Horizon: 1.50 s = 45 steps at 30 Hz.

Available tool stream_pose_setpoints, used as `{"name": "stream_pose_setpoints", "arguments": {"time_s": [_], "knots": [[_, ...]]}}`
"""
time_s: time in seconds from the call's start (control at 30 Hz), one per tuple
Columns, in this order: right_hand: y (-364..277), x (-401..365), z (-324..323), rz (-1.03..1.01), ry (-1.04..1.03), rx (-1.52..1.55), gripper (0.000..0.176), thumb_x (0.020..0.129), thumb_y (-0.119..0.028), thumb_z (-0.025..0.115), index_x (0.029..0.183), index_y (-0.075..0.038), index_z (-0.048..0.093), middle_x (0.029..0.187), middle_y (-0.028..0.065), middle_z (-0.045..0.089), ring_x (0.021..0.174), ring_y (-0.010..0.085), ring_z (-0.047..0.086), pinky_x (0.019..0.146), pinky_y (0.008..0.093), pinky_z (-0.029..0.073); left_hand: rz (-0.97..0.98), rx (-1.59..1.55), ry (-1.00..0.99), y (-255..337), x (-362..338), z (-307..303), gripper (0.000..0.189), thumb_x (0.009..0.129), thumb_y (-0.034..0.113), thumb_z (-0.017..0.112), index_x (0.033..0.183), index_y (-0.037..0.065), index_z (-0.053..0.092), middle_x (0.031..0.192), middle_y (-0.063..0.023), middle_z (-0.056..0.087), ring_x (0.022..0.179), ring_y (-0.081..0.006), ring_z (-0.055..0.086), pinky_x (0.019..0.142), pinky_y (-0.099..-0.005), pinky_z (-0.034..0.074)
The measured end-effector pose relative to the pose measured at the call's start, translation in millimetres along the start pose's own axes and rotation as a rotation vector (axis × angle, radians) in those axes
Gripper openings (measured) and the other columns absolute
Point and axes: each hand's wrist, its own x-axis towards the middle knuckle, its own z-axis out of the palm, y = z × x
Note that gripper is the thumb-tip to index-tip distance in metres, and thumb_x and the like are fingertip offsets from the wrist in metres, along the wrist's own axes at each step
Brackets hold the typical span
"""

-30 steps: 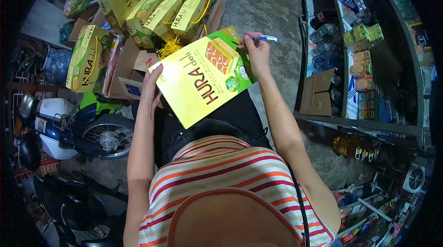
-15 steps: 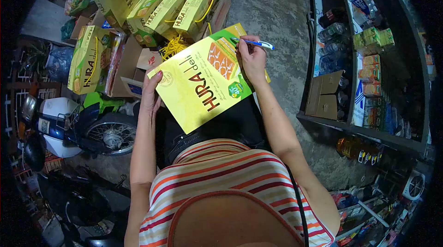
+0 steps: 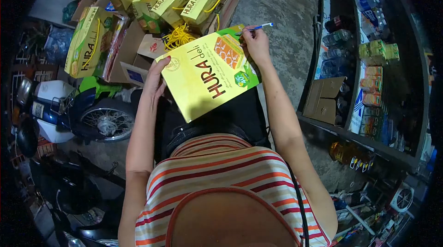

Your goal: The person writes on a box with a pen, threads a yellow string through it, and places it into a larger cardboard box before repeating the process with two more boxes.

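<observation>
A yellow and green HURA deli cake box (image 3: 191,87) lies tilted over my lap, its printed face up. My left hand (image 3: 152,82) grips its left edge, thumb on top and the other fingers partly hidden beneath. At the upper right corner, my right hand (image 3: 257,48) pinches a blue and white pen (image 3: 262,27). The pen's lower end points at the box's top edge; whether the tip touches cannot be made out. Just beyond the box sits a tangle of yellow cord (image 3: 179,37).
More HURA deli boxes with yellow handles (image 3: 196,7) stand in front. An open carton (image 3: 129,44) is at front left, a motorbike (image 3: 99,120) at left. On the right, a shelf (image 3: 355,131) holds bottles and small packs.
My right hand and the pen have shifted slightly up, and the pen's rear end now tilts upward. The box has moved a little within the view as the camera turned.
</observation>
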Motion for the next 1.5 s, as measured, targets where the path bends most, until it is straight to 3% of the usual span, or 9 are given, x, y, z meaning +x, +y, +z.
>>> {"name": "stream_pose_setpoints", "arguments": {"time_s": [0.17,0.4,0.57,0.83,1.03,1.23,1.4,1.43,1.5], "knots": [[4,-2,1,0.100,-0.019,0.281,0.015,0.094,-0.014,0.057,0.099,0.000,0.057,0.075,0.0041,0.060,0.062,0.0094,0.057,0.054,0.0232,0.050,-0.015,0.032,0.020,3,0,2,0.046,0.089,0.025,0.063,0.126,0.001,0.049,0.119,-0.0125,0.060,0.106,-0.0211,0.062,0.092,-0.0344,0.051],[2,-4,2,0.082,-0.044,0.173,0.014,0.095,-0.013,0.057,0.100,0.000,0.057,0.076,0.0041,0.060,0.064,0.0094,0.056,0.057,0.0242,0.051,0.025,-0.058,-0.020,0,1,0,0.046,0.089,0.022,0.064,0.126,0.000,0.047,0.118,-0.0130,0.061,0.105,-0.0217,0.063,0.091,-0.0354,0.052],[-15,-8,8,-0.168,0.045,-0.341,0.030,0.089,-0.027,0.059,0.094,0.003,0.063,0.078,0.0225,0.066,0.075,0.0401,0.065,0.069,0.0442,0.050,0.000,-0.086,-0.026,1,-5,3,0.040,0.090,0.017,0.062,0.124,0.000,0.049,0.116,-0.0134,0.062,0.102,-0.0206,0.065,0.088,-0.0337,0.055],[-12,3,15,-0.239,-0.002,-0.612,0.035,0.089,-0.030,0.057,0.089,0.004,0.061,0.086,0.0277,0.064,0.083,0.0459,0.062,0.076,0.0497,0.049,0.017,0.001,0.010,3,-9,7,0.042,0.090,0.020,0.061,0.125,0.001,0.049,0.116,-0.0125,0.062,0.102,-0.0194,0.064,0.087,-0.0323,0.055],[-14,6,18,-0.197,-0.006,-0.578,0.040,0.088,-0.034,0.060,0.087,0.006,0.060,0.082,0.0281,0.064,0.081,0.0450,0.063,0.074,0.0481,0.049,0.026,-0.075,-0.048,-7,-3,-1,0.040,0.090,0.019,0.061,0.122,-0.003,0.050,0.115,-0.0145,0.063,0.100,-0.0205,0.066,0.084,-0.0335,0.057],[-20,20,10,-0.040,0.003,-0.495,0.043,0.086,-0.036,0.062,0.090,0.007,0.060,0.085,0.0257,0.066,0.084,0.0411,0.065,0.076,0.0445,0.049,-0.080,-0.304,-0.144,-2,-8,7,0.049,0.092,0.026,0.058,0.127,-0.006,0.049,0.119,-0.0177,0.061,0.110,-0.0252,0.062,0.096,-0.0370,0.050],[-14,15,3,-0.062,0.078,-0.026,0.026,0.089,-0.025,0.062,0.092,0.001,0.061,0.077,0.0098,0.065,0.068,0.0195,0.061,0.064,0.0369,0.049,-0.081,-0.162,-0.121,-13,-38,61,0.045,0.086,0.020,0.066,0.121,0.002,0.044,0.111,-0.0129,0.057,0.101,-0.0216,0.062,0.084,-0.0364,0.054],[-69,-24,4,0.091,-0.029,0.180,0.016,0.093,-0.019,0.058,0.097,-0.004,0.060,0.077,0.0015,0.058,0.060,0.0096,0.051,0.056,0.0257,0.041,-0.100,-0.047,-0.113,-16,-48,69,0.048,0.085,0.019,0.067,0.123,0.003,0.043,0.111,-0.0123,0.057,0.100,-0.0202,0.061,0.083,-0.0348,0.053],[-56,-48,9,0.018,-0.215,0.293,0.013,0.095,-0.016,0.057,0.096,-0.003,0.057,0.074,0.0003,0.055,0.061,0.0074,0.049,0.055,0.0234,0.040,-0.129,0.068,-0.114,-23,-61,76,0.051,0.084,0.018,0.069,0.125,0.004,0.042,0.110,-0.0117,0.057,0.100,-0.0188,0.061,0.082,-0.0333,0.053]]}}
